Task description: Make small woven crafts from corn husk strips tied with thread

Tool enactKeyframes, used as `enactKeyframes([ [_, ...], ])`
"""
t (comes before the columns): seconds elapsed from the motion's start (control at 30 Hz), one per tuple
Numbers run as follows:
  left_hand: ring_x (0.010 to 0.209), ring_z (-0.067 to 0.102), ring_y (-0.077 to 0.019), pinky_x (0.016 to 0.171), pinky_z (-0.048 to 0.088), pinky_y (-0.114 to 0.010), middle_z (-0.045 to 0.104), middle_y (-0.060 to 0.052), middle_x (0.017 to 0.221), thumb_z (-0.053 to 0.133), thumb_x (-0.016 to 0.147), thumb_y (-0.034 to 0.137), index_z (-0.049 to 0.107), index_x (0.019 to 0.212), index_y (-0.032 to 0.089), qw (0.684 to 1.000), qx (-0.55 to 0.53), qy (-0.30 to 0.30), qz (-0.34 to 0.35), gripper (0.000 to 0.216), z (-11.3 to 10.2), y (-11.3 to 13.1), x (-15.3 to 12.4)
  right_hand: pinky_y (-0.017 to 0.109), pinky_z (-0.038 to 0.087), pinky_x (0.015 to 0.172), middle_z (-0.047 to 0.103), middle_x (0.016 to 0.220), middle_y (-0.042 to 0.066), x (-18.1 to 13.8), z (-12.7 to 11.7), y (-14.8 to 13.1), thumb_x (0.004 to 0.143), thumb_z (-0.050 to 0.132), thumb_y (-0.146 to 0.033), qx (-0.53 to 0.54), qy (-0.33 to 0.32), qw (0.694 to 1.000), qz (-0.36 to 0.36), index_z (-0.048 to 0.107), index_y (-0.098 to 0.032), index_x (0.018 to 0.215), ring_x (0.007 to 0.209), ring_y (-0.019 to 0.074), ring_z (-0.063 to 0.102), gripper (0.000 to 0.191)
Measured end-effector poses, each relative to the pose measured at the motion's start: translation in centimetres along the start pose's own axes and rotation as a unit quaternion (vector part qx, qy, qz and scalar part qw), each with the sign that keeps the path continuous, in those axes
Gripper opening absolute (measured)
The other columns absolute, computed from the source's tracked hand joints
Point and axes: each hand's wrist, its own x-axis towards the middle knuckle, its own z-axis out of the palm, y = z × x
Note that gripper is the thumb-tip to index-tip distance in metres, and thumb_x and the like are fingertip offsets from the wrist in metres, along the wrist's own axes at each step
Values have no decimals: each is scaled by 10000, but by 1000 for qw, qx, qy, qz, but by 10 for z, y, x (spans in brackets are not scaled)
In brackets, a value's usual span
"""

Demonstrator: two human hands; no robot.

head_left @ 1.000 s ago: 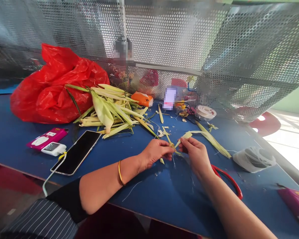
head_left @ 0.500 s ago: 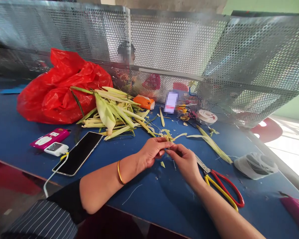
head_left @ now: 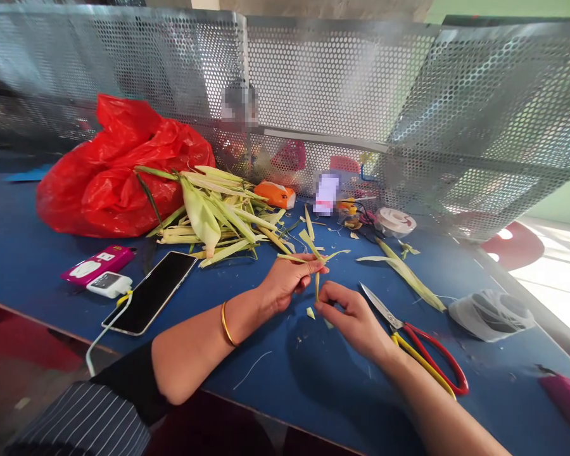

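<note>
Between my hands, above the blue table point(head_left: 275, 354), are narrow pale-green corn husk strips point(head_left: 308, 240) that cross or join at one spot. My left hand point(head_left: 287, 278) pinches them at that crossing, with several ends sticking out around the fingertips. My right hand point(head_left: 349, 313) grips the lower end of one strip point(head_left: 317, 285) that hangs down from the crossing. Whether the strips are tied together is too small to tell. Just right of my right hand lie scissors point(head_left: 399, 326) with red and yellow handles. A small husk scrap point(head_left: 310, 312) rests below the fingers.
A pile of corn husks point(head_left: 218, 221) lies against a red plastic bag point(head_left: 123, 177). A phone point(head_left: 152, 291) and a white device on a cable point(head_left: 109, 284) are at left. Tape rolls point(head_left: 395, 221), a clear-wrapped spool point(head_left: 491, 315) and a long husk point(head_left: 413, 275) lie right. Perforated metal panels point(head_left: 323, 82) stand behind.
My right hand has moved down and slightly away from my left, drawing one husk strip straight between them. The other strip ends now spread out above my left fingertips.
</note>
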Motion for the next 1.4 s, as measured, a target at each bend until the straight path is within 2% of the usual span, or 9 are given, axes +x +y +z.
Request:
enactKeyframes([
  [0.17, 444, 382, -23, 394, 159, -201, 675, -20, 777, 782, 652, 370, 694, 799, 136, 1000, 20, -16, -7, 289, -3, 1, 2, 256, 340, 557, 491, 595, -27, 4, -6, 8, 813, 612, -458, 56, 70, 994, 67, 594, -191, 653, 576, 122, 431, 311],
  [0.27, 470, 424, -32, 405, 160, -204, 678, -25, 800, 764, 673, 389, 702, 868, 147, 997, 36, -54, -51, 317, -4, 3, 0, 245, 381, 554, 562, 664, -26, 9, -11, 14, 716, 719, -523, 210, 197, 950, 121, 668, -192, 827, 561, 105, 477, 353],
  [0.43, 473, 405, -41, 438, 171, -221, 650, -18, 737, 748, 668, 475, 680, 806, 144, 992, 61, -82, -80, 365, 0, -2, -4, 234, 428, 540, 606, 628, -16, 11, -9, 16, 572, 844, -456, 327, 252, 901, 131, 688, -172, 748, 540, 94, 530, 369],
  [0.67, 484, 340, -60, 488, 208, -254, 543, 16, 569, 727, 659, 354, 633, 649, 142, 991, 124, -28, -44, 233, 6, -9, -4, 265, 435, 553, 596, 589, -17, 11, -8, 27, 606, 803, -441, 265, 303, 910, 106, 671, -175, 691, 523, 113, 525, 309],
  [0.83, 553, 431, -91, 541, 282, -258, 542, 10, 574, 726, 632, 306, 628, 624, 147, 990, 125, -51, -30, 187, 6, -6, -4, 316, 457, 676, 684, 803, 47, 14, -26, 36, 638, 770, -482, 74, 338, 934, 93, 707, -189, 801, 740, 191, 605, 341],
  [0.93, 562, 422, -92, 565, 296, -262, 520, 19, 565, 718, 641, 317, 632, 618, 145, 987, 138, -75, -17, 194, 5, -8, -4, 313, 436, 670, 684, 758, 49, 13, -30, 34, 721, 686, -561, 7, 268, 958, 101, 717, -188, 728, 777, 212, 601, 374],
  [1.07, 549, 433, -94, 579, 316, -264, 502, 29, 535, 688, 702, 374, 623, 619, 153, 977, 182, -108, 4, 245, 4, -13, -5, 273, 367, 566, 583, 571, -12, 11, -18, 28, 707, 695, -559, 112, 165, 971, 132, 638, -181, 609, 582, 144, 503, 395],
  [1.23, 498, 480, -92, 557, 377, -256, 492, 38, 515, 682, 699, 337, 575, 567, 159, 971, 190, -143, -17, 246, 6, -13, -7, 265, 318, 524, 532, 540, -29, 10, -10, 33, 713, 688, -524, 78, 249, 959, 112, 603, -183, 593, 528, 120, 431, 372],
  [1.4, 442, 481, -100, 494, 391, -248, 501, 33, 476, 687, 695, 341, 602, 616, 163, 964, 214, -137, -75, 212, 9, -11, -11, 305, 356, 617, 503, 541, -16, 8, -25, 24, 808, 596, -518, -176, 301, 935, 56, 557, -206, 532, 559, 147, 445, 418],
])
